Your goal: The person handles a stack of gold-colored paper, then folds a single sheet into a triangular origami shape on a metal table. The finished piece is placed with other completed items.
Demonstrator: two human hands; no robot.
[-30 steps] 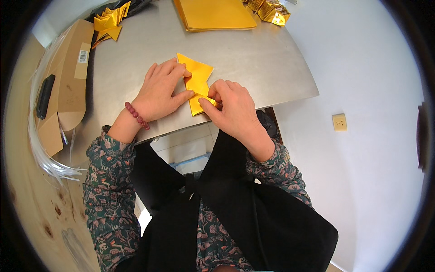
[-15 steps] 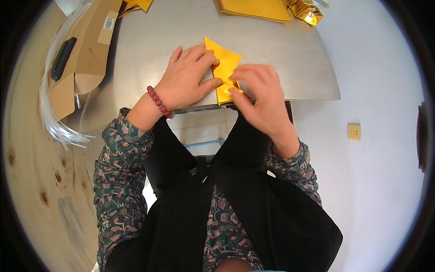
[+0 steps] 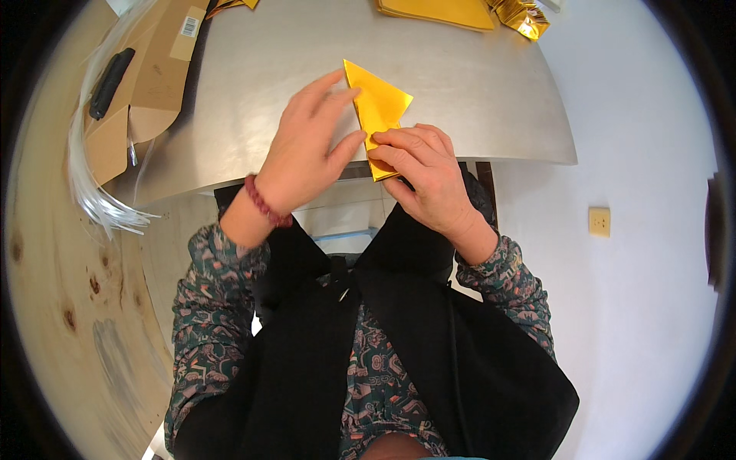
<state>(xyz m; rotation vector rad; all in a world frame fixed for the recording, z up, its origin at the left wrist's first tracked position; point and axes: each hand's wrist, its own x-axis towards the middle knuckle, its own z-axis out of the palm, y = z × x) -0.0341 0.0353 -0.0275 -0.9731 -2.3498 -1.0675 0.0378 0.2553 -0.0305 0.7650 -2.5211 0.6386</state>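
A folded piece of shiny gold paper lies at the near edge of the metal table, its near end sticking out past the edge. My right hand grips that near end, fingers on top and thumb below. Along the paper's left side is my left hand, its fingers stretched and apart. The left fingertips are close to the paper's edge, slightly blurred; whether they touch it I cannot tell.
The grey metal table curves across the front. A stack of gold sheets and crinkled gold foil pieces lie at its far side. On the left stand a cardboard box with a black handle and hanging clear plastic strands.
My left hand has lifted and drawn back a little from the paper. My right hand has moved down and left, closing its fingers over the paper's near end, which lies flatter.
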